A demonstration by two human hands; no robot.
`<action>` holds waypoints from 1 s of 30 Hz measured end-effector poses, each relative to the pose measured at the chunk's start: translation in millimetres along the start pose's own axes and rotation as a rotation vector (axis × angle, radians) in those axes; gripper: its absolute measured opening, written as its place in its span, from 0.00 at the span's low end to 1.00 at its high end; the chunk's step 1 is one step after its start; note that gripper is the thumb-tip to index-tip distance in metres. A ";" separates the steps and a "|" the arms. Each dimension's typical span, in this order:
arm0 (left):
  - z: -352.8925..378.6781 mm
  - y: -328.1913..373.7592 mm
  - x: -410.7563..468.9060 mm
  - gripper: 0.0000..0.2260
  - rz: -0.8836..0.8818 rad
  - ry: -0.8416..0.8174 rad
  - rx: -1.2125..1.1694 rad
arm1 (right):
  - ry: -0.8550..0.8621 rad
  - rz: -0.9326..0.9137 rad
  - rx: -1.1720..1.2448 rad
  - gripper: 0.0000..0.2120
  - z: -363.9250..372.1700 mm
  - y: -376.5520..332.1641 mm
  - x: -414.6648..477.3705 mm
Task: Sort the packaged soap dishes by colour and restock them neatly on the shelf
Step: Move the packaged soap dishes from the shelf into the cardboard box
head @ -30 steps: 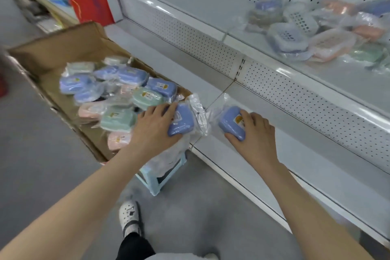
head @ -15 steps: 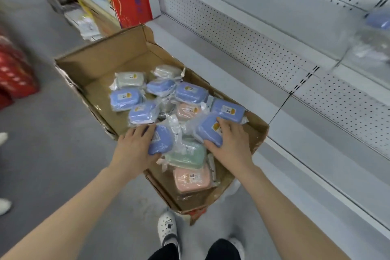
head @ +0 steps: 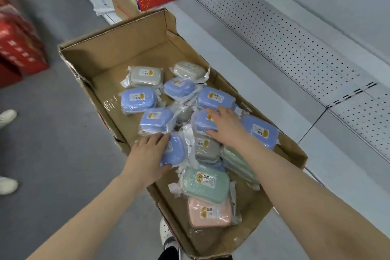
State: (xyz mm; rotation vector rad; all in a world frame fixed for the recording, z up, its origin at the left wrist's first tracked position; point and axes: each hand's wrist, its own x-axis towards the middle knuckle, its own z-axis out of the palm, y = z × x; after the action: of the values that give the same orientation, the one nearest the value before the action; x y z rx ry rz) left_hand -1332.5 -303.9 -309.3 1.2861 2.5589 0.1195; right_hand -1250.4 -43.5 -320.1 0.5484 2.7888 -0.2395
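Cardboard box (head: 118,48), blue soap dishes (head: 174,151) held, shelf (head: 230,63) beside

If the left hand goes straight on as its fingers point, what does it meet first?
Probably the far blue pack, just beyond the fingertips of the left hand, which grips a near blue pack. Depth unclear.

Single head-worn wide-angle view, steeply downward, close above the cardboard box (head: 126,48), shelf (head: 253,82) at right.
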 end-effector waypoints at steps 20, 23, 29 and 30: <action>-21.5 14.3 42.7 0.34 0.236 -0.038 0.062 | 0.121 -0.067 -0.107 0.27 -21.1 13.5 -55.7; -48.7 32.1 39.8 0.28 0.337 0.062 0.083 | 0.207 -0.054 -0.121 0.26 -30.9 18.5 -93.8; -89.4 92.0 39.9 0.23 0.621 0.221 0.159 | 0.373 0.066 -0.175 0.25 -46.7 44.9 -189.1; -93.2 104.9 39.6 0.23 0.657 0.243 0.160 | 0.399 0.089 -0.182 0.24 -49.4 50.1 -206.7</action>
State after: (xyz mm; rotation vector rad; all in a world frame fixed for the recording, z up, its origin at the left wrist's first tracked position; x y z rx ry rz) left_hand -1299.7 -204.6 -207.5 2.2546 2.2482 0.2121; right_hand -1059.8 -58.2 -214.6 0.7427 3.1104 0.1609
